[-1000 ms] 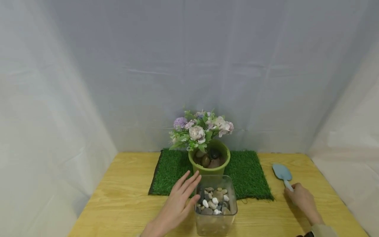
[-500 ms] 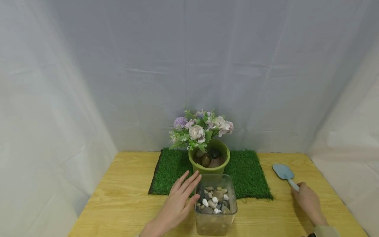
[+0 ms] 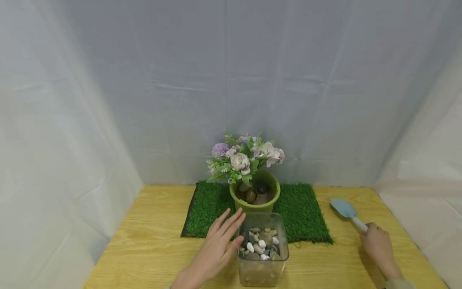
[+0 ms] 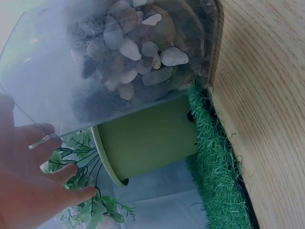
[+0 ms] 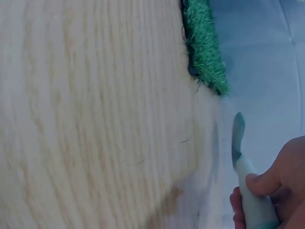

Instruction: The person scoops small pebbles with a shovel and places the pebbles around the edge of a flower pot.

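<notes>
Over the table (image 3: 155, 228), the trowel (image 3: 343, 208) was gripped by the right hand (image 3: 377, 245); beside the box (image 3: 258, 275), the left hand (image 3: 216, 247) was held straight-fingered, well apart. Probably, the box was best steadied firmly.

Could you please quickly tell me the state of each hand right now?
Left hand: open, fingers extended, at the side of the clear plastic container.
Right hand: closed, holding the light blue trowel by its handle.
</notes>
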The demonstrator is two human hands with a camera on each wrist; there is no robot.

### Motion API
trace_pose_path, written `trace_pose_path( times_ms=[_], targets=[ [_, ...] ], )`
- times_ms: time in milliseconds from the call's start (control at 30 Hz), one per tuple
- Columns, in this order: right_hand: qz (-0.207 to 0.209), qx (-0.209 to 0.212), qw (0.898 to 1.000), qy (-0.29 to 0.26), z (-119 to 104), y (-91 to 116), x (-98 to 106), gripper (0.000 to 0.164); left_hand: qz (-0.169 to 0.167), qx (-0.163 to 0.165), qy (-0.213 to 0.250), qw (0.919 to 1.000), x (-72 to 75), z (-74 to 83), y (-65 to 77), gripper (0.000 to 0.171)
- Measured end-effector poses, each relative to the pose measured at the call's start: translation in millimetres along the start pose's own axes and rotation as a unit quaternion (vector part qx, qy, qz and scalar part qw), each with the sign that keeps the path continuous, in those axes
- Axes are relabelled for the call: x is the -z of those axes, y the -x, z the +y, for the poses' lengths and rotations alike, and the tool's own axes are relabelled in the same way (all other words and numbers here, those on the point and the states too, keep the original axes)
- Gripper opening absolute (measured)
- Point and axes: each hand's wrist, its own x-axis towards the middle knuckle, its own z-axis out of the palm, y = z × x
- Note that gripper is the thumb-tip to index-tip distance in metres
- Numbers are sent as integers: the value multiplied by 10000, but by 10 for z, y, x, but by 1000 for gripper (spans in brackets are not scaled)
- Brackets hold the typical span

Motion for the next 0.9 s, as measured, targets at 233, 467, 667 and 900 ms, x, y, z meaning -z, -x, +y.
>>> trace_pose_path(
  times_ms=[233,467,667,900],
  targets=[
    [355,43,9993,-138,-74,29,84,35,-40,88,8,10000,8,9,6,53],
    [1176,599,9912,-126,-250,117,165,26,-69,112,66,9999,20,14,7,52],
    [1405,918,9858,-59,-471,162,282,26,-143,145,77,9998,27,17,7,53],
    [1768,1271,9760,-14,-766,162,398,27,-221,198,98,9995,20,24,8,53]
  ],
)
